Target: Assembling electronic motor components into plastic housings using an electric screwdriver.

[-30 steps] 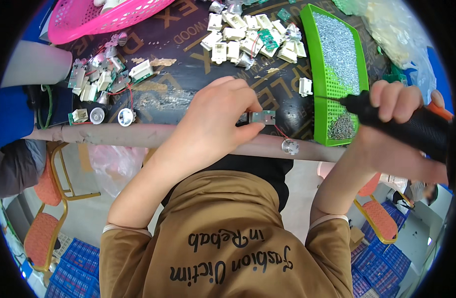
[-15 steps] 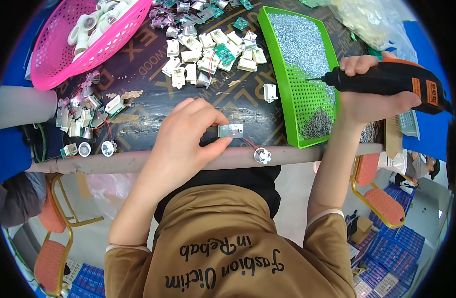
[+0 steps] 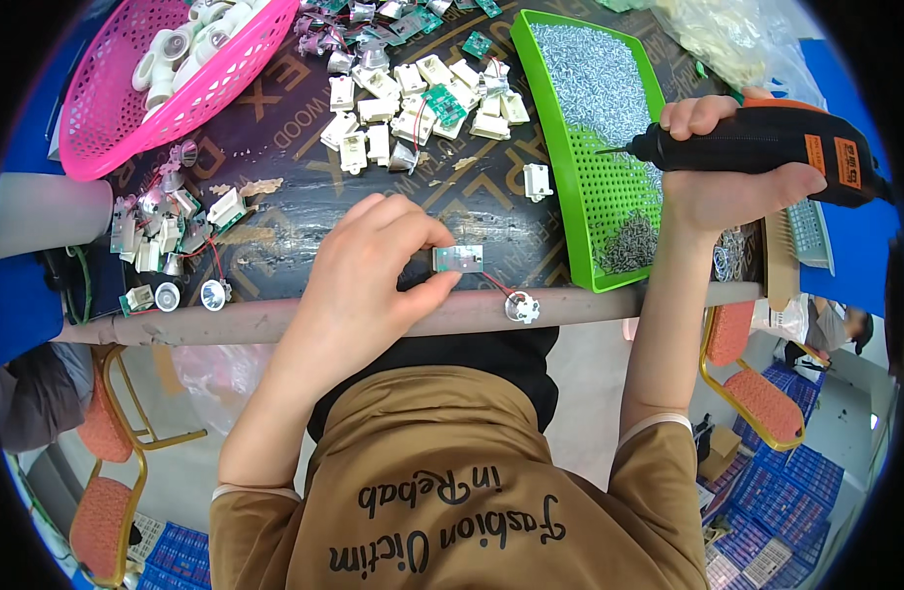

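Note:
My left hand (image 3: 378,275) pinches a small circuit board (image 3: 460,259) between thumb and fingers near the table's front edge. Whether a white housing sits under the board, I cannot tell. Red wires run from it to a small round LED reflector (image 3: 522,307), which lies at the padded edge. Wrapped in my right hand (image 3: 718,192) is a black electric screwdriver (image 3: 757,143), held level with its bit pointing left. The bit hovers over the green perforated tray (image 3: 578,231), which holds silver screws (image 3: 600,84) at the back and darker screws (image 3: 629,246) at the front.
Several white housings (image 3: 378,110) are heaped at the back middle; one housing (image 3: 537,182) lies alone beside the tray. Wired boards and reflectors (image 3: 162,231) pile up at left. A pink basket (image 3: 98,123) of white parts and a grey tub (image 3: 49,214) stand at far left.
The screwdriver in my right hand has shifted slightly left and its bit slightly up in the picture. My left hand and the circuit board have hardly moved.

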Available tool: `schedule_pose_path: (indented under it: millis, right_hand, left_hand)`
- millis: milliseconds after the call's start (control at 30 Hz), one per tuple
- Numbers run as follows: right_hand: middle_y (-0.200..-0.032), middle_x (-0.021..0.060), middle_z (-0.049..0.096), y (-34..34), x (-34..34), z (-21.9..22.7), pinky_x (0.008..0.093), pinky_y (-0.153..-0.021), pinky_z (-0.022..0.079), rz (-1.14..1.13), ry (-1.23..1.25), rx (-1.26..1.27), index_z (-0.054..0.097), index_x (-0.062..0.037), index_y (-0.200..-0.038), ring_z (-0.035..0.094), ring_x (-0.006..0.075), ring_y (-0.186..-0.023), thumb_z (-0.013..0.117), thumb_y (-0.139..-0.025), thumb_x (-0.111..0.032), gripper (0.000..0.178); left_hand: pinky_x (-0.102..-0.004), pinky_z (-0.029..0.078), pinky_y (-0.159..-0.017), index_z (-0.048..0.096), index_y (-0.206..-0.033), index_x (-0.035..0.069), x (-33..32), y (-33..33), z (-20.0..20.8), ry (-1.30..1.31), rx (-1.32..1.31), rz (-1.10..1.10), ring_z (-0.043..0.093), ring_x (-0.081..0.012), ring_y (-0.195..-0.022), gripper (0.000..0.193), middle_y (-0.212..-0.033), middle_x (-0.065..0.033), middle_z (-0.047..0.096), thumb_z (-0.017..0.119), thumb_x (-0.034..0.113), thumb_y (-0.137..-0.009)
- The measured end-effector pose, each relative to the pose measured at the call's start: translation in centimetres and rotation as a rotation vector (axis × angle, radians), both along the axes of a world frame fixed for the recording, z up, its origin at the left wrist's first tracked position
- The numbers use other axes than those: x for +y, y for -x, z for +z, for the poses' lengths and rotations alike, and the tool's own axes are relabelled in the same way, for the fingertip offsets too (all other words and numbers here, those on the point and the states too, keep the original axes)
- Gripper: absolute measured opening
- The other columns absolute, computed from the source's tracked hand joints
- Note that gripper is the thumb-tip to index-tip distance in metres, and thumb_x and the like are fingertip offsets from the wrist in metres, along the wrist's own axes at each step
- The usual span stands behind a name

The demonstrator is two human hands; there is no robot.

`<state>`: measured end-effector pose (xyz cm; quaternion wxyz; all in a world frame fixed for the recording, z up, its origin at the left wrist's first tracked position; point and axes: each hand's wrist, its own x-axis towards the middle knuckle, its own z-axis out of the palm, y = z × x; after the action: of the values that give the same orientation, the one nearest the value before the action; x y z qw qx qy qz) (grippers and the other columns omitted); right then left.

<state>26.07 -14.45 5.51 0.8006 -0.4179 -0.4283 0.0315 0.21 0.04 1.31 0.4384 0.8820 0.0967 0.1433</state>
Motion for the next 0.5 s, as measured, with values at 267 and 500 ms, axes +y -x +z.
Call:
schedule_pose_path:
  millis: [267, 500]
  right_hand:
    - [-0.06, 0.0109, 0.061, -0.1, 0.0, -0.3, 0.0325, -0.05, 0.051, 0.044, 0.016, -0.013, 0.056, -0.0044, -0.102, 0.06, 0.0212, -0.049, 0.03, -0.081, -0.089, 0.091]
    - [-0.075, 0.0107, 0.062, 1.4, -3.0, 2.5, 0.0396, -0.059, 0.046, 0.135, 0.004, -0.041, 0.055, -0.0084, -0.115, 0.057, 0.0223, -0.058, 0.032, -0.076, -0.093, 0.096]
  left_hand:
    - [-0.0362, 0.046, -0.075, 0.065, -0.089, 0.002, -0.1, 0.1, -0.2, -0.006, -0.015, 0.005, 0.059, -0.0271, -0.083, 0.022, -0.087, -0.0085, 0.062, 0.077, 0.007, -0.071]
    - [-0.0366, 0.047, -0.074, 0.066, -0.093, 0.003, 0.0, 0.1, -0.2, 0.015, -0.034, -0.029, 0.059, -0.0269, -0.082, 0.026, -0.086, -0.0088, 0.062, 0.078, 0.008, -0.07]
